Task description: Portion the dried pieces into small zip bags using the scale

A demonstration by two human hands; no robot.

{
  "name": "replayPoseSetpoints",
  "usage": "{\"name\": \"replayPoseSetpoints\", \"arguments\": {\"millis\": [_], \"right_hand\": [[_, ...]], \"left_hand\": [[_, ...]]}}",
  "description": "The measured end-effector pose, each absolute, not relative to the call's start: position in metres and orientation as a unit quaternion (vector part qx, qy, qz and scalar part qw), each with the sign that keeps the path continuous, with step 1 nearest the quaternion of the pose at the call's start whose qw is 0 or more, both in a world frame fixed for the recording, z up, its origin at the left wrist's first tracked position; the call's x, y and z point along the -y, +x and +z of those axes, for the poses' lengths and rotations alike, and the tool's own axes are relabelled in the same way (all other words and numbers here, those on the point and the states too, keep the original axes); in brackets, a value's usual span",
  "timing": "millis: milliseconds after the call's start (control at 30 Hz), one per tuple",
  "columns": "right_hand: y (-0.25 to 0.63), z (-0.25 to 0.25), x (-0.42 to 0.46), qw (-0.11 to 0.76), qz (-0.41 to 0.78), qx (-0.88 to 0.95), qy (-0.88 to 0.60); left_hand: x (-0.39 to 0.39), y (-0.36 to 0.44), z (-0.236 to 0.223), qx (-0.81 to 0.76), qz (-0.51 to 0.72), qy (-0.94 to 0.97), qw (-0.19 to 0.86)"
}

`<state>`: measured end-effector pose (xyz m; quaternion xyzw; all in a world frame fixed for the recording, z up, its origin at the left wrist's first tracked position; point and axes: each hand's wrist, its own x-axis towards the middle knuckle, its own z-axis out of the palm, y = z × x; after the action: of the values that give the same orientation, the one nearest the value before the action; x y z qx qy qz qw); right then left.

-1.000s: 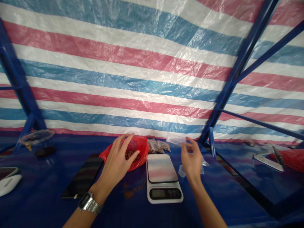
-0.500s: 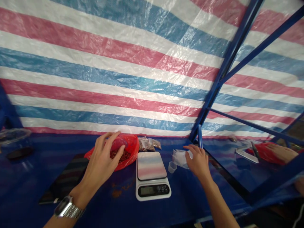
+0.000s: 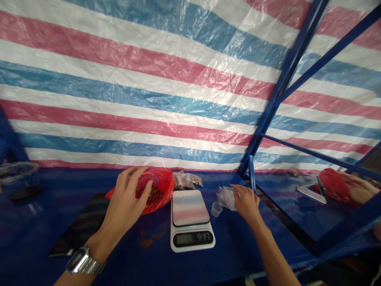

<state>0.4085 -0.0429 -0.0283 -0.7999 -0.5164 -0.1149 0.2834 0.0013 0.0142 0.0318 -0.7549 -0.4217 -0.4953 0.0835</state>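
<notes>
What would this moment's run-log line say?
left hand: open over red plastic bag | right hand: at small clear plastic bags | white rectangular scale: plate bare

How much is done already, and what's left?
Some small bags look filled, behind the scale. The right hand is at the clear bags; the left hand hovers over the red bag. Probably left: the brown bits inside it and those empty-looking clear bags.

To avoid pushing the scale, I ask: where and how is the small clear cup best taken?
Probably pinch the small clear cup by its rim, from above, fingers at near and far edges: its mouth faces up, and the scale and clear bags flank it.
</notes>
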Motion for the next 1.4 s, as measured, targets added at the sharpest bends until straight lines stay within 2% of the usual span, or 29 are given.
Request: {"name": "replayPoseSetpoints", "arguments": {"millis": [100,200,300,500,600,667,767,933,1100,1267,1400], "right_hand": [[0.388,-0.009,0.029,0.286,-0.104,0.541,-0.784],[0.357,0.004,0.000,0.210,-0.046,0.628,-0.748],[0.332,0.007,-0.033,0.178,-0.019,0.673,-0.718],[0.322,0.015,-0.047,0.166,-0.028,0.673,-0.721],[0.315,0.022,-0.020,0.208,-0.064,0.667,-0.712],[0.303,0.025,0.003,0.281,-0.105,0.685,-0.664],[0.277,0.029,0.033,0.346,-0.134,0.726,-0.579],[0.250,0.037,0.052,0.388,-0.137,0.742,-0.529],[0.244,0.043,0.059,0.423,-0.046,0.740,-0.521],[0.228,0.052,0.066,0.493,0.087,0.711,-0.494],[0.210,0.052,0.065,0.497,0.215,0.671,-0.507]], "left_hand": [[-0.014,0.002,0.031,0.424,-0.497,-0.752,0.087],[-0.014,0.005,0.028,0.423,-0.492,-0.756,0.085],[-0.014,0.007,0.025,0.417,-0.486,-0.763,0.086],[-0.009,0.009,0.024,0.395,-0.479,-0.782,0.042],[0.000,0.019,0.026,0.378,-0.471,-0.797,-0.009],[0.009,0.030,0.027,0.388,-0.463,-0.795,-0.059],[0.017,0.049,0.027,0.430,-0.451,-0.754,-0.210],[0.008,0.060,0.025,0.395,-0.483,-0.631,-0.461],[0.003,0.053,0.034,0.366,-0.482,-0.565,-0.561],[0.013,0.050,0.045,0.351,-0.458,-0.556,-0.598],[0.021,0.050,0.049,0.354,-0.425,-0.553,-0.623]]}}
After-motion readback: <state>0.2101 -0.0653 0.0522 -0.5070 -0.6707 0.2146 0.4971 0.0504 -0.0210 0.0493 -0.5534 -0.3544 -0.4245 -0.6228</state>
